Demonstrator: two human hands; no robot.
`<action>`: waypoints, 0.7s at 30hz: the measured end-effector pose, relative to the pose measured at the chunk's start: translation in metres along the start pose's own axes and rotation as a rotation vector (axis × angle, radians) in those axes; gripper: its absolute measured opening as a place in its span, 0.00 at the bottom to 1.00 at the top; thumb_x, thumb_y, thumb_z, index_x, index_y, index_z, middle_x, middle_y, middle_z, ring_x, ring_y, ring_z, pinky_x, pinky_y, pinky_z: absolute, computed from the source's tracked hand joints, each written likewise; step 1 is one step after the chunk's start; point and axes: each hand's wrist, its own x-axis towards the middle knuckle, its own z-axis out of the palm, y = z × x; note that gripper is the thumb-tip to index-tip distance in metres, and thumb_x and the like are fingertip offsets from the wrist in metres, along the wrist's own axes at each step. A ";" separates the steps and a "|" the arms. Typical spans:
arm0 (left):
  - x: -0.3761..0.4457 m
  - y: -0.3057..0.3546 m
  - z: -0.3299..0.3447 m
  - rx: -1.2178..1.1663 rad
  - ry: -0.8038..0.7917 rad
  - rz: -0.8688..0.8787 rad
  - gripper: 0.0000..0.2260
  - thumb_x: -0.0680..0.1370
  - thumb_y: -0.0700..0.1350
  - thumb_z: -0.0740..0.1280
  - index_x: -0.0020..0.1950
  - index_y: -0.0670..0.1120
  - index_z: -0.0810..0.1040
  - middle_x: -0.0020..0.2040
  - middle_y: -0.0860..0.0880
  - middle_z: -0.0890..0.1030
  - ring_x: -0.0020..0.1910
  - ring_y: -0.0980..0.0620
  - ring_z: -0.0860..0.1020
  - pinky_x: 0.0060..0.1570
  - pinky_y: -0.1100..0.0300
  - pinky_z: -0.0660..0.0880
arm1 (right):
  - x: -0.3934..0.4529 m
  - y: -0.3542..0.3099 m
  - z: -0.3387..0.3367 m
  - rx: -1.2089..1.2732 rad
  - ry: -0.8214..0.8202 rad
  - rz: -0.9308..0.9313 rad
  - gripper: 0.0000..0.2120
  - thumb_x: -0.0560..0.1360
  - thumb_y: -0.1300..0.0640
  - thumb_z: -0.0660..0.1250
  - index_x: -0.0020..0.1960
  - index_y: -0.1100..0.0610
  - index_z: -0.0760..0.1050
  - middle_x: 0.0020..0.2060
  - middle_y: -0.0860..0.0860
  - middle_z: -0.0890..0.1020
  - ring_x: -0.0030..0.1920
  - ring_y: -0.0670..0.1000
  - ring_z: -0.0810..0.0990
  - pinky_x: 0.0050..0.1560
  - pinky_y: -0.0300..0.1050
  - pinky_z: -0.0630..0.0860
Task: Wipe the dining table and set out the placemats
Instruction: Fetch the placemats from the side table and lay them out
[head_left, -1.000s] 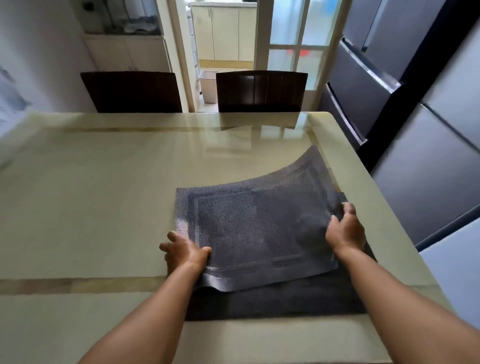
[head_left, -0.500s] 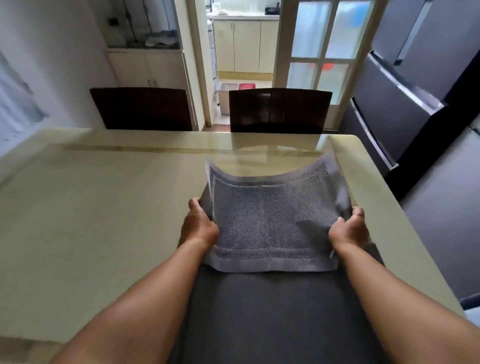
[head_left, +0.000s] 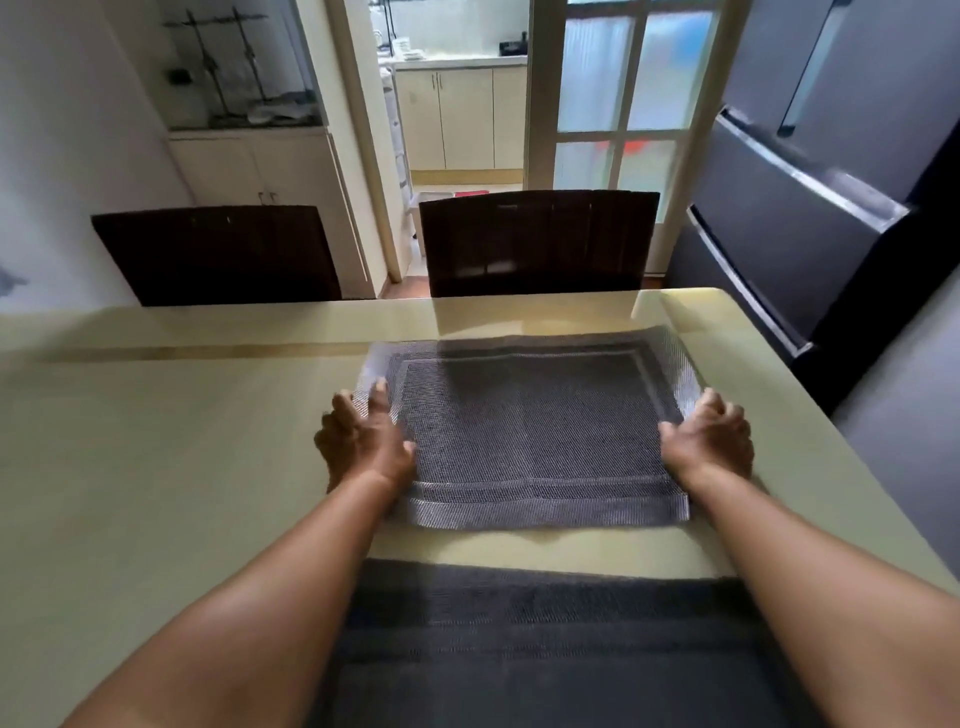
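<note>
Both hands rested at the short edges of a grey woven placemat (head_left: 530, 421) laid flat near the tabletop's far right end.

Left hand (head_left: 363, 441) had loosely spread fingers touching the mat's left edge; right hand (head_left: 711, 436) lay with relaxed, slightly curled fingers against the right edge, gripping nothing. Half a second earlier both hands had held the mat bowed in the air. Rectangular, mesh-textured, with a raised border, it lay beyond a darker placemat (head_left: 545, 639) on the glossy cream tabletop (head_left: 171, 467). No writing showed.
</note>
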 end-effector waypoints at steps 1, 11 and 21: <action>-0.002 -0.004 0.004 0.088 0.003 0.054 0.32 0.72 0.53 0.68 0.72 0.57 0.57 0.73 0.44 0.53 0.71 0.40 0.55 0.70 0.46 0.55 | 0.000 0.003 -0.001 -0.100 0.002 -0.028 0.30 0.73 0.50 0.67 0.69 0.61 0.61 0.67 0.62 0.66 0.67 0.62 0.65 0.66 0.54 0.61; -0.053 0.016 0.035 -0.018 -0.286 0.324 0.23 0.78 0.59 0.55 0.73 0.60 0.58 0.78 0.50 0.49 0.76 0.48 0.45 0.72 0.41 0.44 | -0.051 -0.011 0.017 -0.297 -0.295 -0.348 0.28 0.78 0.41 0.53 0.75 0.43 0.52 0.77 0.49 0.50 0.76 0.54 0.46 0.71 0.62 0.42; -0.031 0.038 0.046 0.023 -0.367 0.319 0.24 0.79 0.60 0.51 0.74 0.61 0.51 0.78 0.51 0.43 0.76 0.47 0.39 0.70 0.38 0.39 | -0.035 -0.022 0.043 -0.295 -0.447 -0.246 0.27 0.78 0.36 0.44 0.75 0.38 0.40 0.76 0.45 0.37 0.75 0.53 0.34 0.68 0.68 0.38</action>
